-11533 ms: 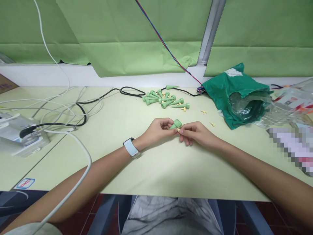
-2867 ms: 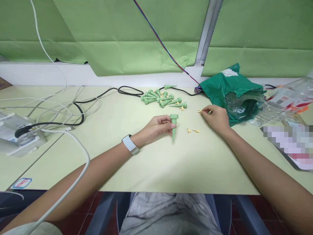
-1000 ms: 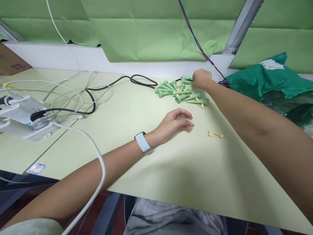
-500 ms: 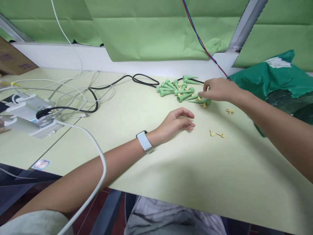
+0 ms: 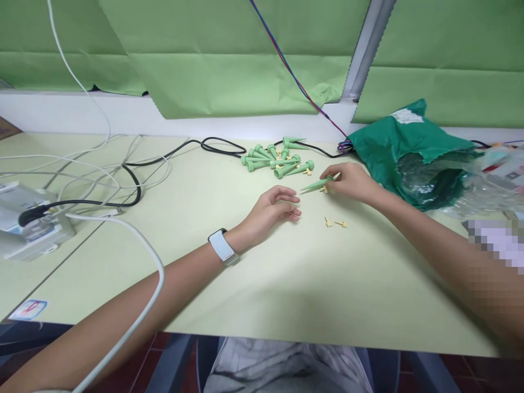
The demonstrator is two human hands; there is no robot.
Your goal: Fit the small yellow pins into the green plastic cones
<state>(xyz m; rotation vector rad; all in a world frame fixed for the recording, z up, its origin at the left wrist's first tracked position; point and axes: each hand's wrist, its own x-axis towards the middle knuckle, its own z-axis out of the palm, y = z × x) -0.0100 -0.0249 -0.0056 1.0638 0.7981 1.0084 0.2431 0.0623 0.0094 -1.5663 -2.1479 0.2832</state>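
Note:
My right hand (image 5: 349, 181) pinches a green plastic spike (image 5: 315, 184) by its wide end, with the pointed tip toward the left. A small yellow piece shows just below those fingers. My left hand (image 5: 273, 214) rests on its side on the table, fingers apart and curved, holding nothing. A pale watch strap (image 5: 224, 246) circles that wrist. Behind both hands lies a heap of green spikes (image 5: 262, 164) with small yellow pieces among them. Two yellow valve-like pieces (image 5: 340, 224) lie in front of my right hand.
A green plastic bag (image 5: 393, 142) and clear plastic packaging (image 5: 483, 185) lie at the right. At the left stand white power strips (image 5: 35, 218) with tangled white cables and a black cord (image 5: 135, 180). A white cable (image 5: 158, 284) hangs across my left forearm.
My right hand has come away from the heap, carrying one green spike nearer to my left hand. The view has turned right; my left hand keeps about the same pose.

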